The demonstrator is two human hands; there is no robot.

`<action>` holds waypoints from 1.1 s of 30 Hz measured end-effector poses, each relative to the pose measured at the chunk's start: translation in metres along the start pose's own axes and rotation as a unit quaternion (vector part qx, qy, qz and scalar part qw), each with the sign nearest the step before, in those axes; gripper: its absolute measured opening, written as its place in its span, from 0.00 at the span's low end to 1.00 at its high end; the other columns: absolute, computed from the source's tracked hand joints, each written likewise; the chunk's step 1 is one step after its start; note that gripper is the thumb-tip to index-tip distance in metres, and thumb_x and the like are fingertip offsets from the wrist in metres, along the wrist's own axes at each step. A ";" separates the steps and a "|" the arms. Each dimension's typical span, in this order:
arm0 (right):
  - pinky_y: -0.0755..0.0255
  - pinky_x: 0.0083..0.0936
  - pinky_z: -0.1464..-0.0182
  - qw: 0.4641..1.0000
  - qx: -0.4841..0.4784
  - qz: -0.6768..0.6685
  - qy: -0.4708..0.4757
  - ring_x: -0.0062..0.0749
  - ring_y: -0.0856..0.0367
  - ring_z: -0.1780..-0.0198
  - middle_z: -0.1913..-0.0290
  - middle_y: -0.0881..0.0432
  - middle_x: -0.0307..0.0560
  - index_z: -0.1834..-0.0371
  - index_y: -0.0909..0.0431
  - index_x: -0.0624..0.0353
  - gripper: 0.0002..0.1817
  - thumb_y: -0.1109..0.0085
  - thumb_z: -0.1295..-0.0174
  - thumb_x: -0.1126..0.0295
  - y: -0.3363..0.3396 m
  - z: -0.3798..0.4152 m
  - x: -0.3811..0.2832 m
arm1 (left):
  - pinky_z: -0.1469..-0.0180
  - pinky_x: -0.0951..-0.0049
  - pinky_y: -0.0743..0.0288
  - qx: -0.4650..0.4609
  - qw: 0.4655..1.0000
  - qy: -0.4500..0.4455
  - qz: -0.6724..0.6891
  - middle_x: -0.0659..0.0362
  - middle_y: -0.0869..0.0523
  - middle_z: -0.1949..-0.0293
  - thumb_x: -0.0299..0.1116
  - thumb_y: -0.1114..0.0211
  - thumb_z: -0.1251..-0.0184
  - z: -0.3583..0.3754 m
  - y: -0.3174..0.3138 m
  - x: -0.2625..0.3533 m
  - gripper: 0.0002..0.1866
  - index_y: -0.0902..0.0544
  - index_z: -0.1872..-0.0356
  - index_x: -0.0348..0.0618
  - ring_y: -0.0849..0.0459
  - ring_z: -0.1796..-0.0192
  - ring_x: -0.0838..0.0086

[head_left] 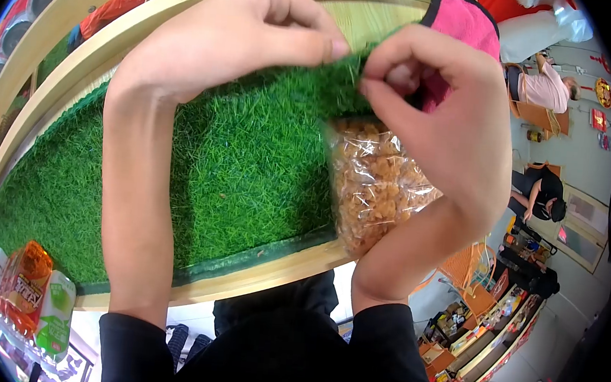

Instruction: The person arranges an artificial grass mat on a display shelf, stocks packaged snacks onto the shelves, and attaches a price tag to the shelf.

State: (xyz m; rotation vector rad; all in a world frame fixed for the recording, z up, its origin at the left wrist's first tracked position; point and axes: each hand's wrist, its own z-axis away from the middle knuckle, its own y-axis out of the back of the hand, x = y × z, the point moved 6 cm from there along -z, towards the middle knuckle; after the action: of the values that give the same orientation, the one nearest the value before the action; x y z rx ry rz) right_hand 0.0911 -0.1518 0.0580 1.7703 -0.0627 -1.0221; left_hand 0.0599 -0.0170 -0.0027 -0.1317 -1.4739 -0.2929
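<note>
A green artificial grass mat (258, 151) lies along a curved wooden shelf. Its far edge is bunched up between my two hands. My left hand (260, 36) pinches that edge with thumb and fingers, reaching across the mat. Close beside it, my right hand (441, 108) is closed in a pinch on the same raised edge. Below my right hand, clear plastic packs of brown, lumpy snacks (367, 189) sit at the end of the mat, partly covered by my right forearm. Behind my right hand is a pink cloth (466, 24) with black trim.
Bottles with orange and green labels (39, 292) stand at the lower left. The wooden rim (270, 271) borders the mat on my side. One person (543, 88) sits at the upper right, and another, in black (546, 192), is farther down. Stocked shelves (495, 328) fill the lower right.
</note>
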 end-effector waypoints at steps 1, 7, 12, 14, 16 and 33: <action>0.41 0.09 0.72 0.999 -0.023 -0.019 -0.021 0.10 0.35 0.76 0.80 0.31 0.30 0.76 0.24 0.63 0.05 0.41 0.54 0.84 -0.002 0.001 0.001 | 0.62 0.85 0.30 0.003 1.000 0.006 0.009 0.63 0.18 0.70 0.32 0.37 0.42 0.002 -0.004 0.003 0.11 0.19 0.64 0.34 0.24 0.67 0.85; 0.42 0.10 0.73 0.992 -0.026 -0.105 -0.060 0.11 0.35 0.76 0.80 0.31 0.31 0.72 0.24 0.62 0.08 0.40 0.56 0.84 0.003 0.006 -0.004 | 0.65 0.84 0.29 -0.041 0.996 0.049 -0.069 0.61 0.18 0.71 0.29 0.37 0.45 0.007 -0.008 0.013 0.11 0.18 0.64 0.32 0.24 0.69 0.85; 0.42 0.11 0.74 0.998 -0.055 -0.020 -0.021 0.13 0.35 0.76 0.80 0.31 0.34 0.72 0.25 0.62 0.10 0.41 0.60 0.85 -0.001 0.006 -0.004 | 0.69 0.84 0.31 -0.052 0.994 0.049 -0.078 0.62 0.19 0.73 0.28 0.38 0.45 0.008 -0.011 0.014 0.10 0.18 0.64 0.32 0.24 0.71 0.85; 0.42 0.12 0.74 0.999 -0.050 -0.002 -0.003 0.14 0.35 0.77 0.81 0.31 0.34 0.74 0.25 0.62 0.09 0.41 0.61 0.85 0.000 0.006 -0.008 | 0.71 0.85 0.32 -0.039 0.995 0.040 -0.080 0.63 0.20 0.76 0.27 0.38 0.45 0.007 -0.012 0.017 0.09 0.18 0.66 0.32 0.25 0.73 0.86; 0.43 0.12 0.75 0.999 -0.046 0.018 0.015 0.15 0.35 0.77 0.81 0.31 0.35 0.76 0.25 0.62 0.09 0.42 0.62 0.86 0.000 0.006 -0.012 | 0.72 0.84 0.33 -0.028 0.996 0.024 -0.082 0.63 0.20 0.77 0.27 0.38 0.45 0.006 -0.012 0.017 0.08 0.18 0.67 0.32 0.26 0.74 0.86; 0.49 0.09 0.76 0.996 0.026 -0.087 -0.028 0.09 0.41 0.77 0.80 0.36 0.29 0.71 0.24 0.62 0.08 0.43 0.53 0.87 0.002 -0.007 -0.038 | 0.59 0.81 0.31 0.104 0.991 0.042 -0.070 0.62 0.20 0.67 0.28 0.43 0.42 0.004 -0.005 0.005 0.12 0.21 0.60 0.30 0.25 0.64 0.82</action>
State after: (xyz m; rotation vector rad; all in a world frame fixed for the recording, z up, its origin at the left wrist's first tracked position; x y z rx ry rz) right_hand 0.0721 -0.1296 0.0835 1.8178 0.0312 -1.2042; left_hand 0.0552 -0.0209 0.0021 0.1506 -1.4223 -0.2523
